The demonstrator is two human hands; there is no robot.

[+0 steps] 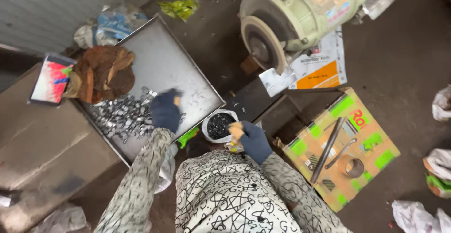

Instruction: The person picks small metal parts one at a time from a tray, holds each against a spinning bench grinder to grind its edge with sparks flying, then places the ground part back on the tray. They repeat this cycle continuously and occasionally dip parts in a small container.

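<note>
A flat metal tray [183,68] lies tilted before me, with a pile of several small shiny metal pieces [123,115] along its lower left side. My left hand [165,110], in a dark blue glove, rests on the tray at the pile's right edge; it is blurred and I cannot tell whether it grips a piece. My right hand [251,139], also gloved, holds a small tan object beside a white-rimmed bowl [207,132] of dark bits.
A brown rag [103,73] lies on the tray's left corner. A bench grinder [291,21] stands at the top. At right, a cardboard box [345,143] carries a metal rod, a tool and a ring. Plastic bags litter the dark floor.
</note>
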